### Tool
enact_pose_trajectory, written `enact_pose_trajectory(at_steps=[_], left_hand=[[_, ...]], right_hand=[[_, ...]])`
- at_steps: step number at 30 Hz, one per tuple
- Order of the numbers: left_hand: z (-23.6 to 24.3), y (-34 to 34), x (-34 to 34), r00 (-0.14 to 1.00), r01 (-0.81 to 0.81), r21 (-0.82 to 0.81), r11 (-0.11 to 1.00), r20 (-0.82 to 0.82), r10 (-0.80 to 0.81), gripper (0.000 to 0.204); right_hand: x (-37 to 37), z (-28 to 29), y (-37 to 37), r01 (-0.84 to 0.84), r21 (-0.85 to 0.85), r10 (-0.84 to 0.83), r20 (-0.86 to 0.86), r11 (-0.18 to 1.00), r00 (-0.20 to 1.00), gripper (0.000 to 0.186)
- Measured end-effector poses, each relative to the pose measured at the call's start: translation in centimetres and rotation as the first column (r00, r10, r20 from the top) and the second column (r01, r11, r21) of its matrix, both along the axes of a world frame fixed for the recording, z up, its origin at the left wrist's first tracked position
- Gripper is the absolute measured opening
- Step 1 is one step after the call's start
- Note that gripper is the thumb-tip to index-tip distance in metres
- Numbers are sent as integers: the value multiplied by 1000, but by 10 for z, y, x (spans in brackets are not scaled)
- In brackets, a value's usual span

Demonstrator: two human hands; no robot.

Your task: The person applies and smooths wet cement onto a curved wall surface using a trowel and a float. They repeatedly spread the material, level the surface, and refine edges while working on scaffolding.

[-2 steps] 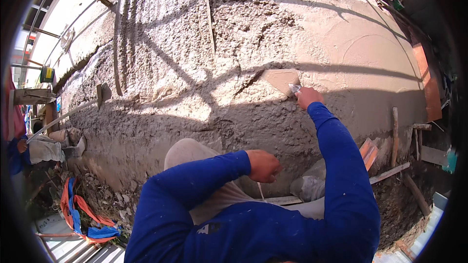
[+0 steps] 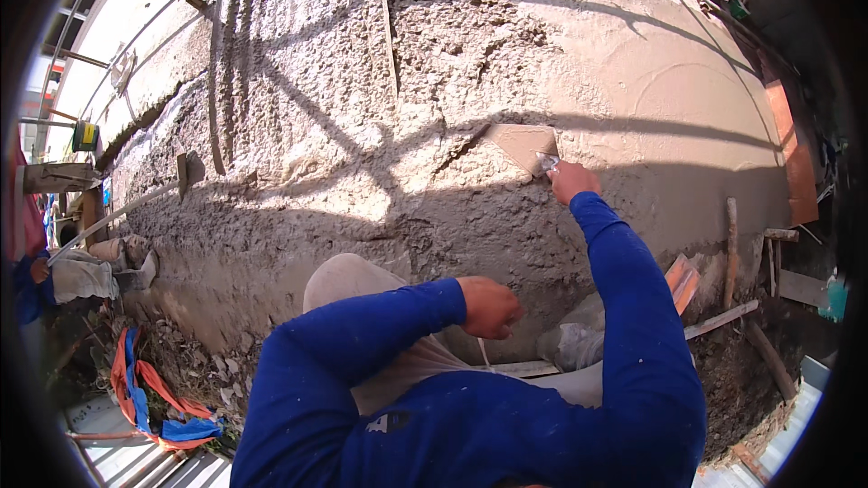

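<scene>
My right hand (image 2: 575,183) is closed around the handle of a pointed trowel (image 2: 524,146), whose flat, mortar-smeared blade lies against the wall. Around the blade, rough grey-brown mortar (image 2: 362,140) covers the left and middle of the wall, and a smoother plastered area (image 2: 655,99) extends to its right. Lower down, my left hand (image 2: 491,307) hangs in a loose fist beside my bent knee (image 2: 344,276), with nothing showing in its fingers. Its palm is hidden.
At the far left another person's hand (image 2: 39,269) is by a long, thin handle (image 2: 113,220). Orange and blue cloth (image 2: 136,389) lies low on the left. A wooden strip (image 2: 723,319) and an upright stick (image 2: 731,253) are at right. An orange board (image 2: 792,163) edges the wall.
The trowel blade has tilted slightly against the wall. My left hand stays where it was.
</scene>
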State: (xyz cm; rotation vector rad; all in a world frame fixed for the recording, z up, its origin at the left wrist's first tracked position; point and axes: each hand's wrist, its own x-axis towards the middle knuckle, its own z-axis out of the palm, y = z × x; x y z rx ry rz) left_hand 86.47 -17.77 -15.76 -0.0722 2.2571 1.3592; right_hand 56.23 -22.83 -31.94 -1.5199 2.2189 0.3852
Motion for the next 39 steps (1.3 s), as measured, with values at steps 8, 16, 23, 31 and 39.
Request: enact_pose_trajectory(at_steps=[8, 16, 23, 31, 39], left_hand=[[9, 23, -10, 967, 206, 43, 978, -162, -197, 32], [8, 53, 8, 964, 232, 87, 969, -154, -217, 26], [15, 55, 14, 959, 235, -3, 972, -160, -232, 25], [19, 59, 0, 942, 237, -78, 968, -225, -248, 24], [24, 61, -3, 934, 272, -66, 960, -221, -280, 27]], right_hand=[[106, 8, 104, -351, 167, 291, 304, 921, 907, 41], [32, 0, 55, -194, 108, 178, 142, 975, 974, 42], [11, 29, 64, -342, -52, 346, 128, 938, 929, 36], [169, -30, 156, -285, 84, 246, 310, 955, 918, 33], [85, 31, 135, -386, -44, 380, 310, 921, 872, 32]])
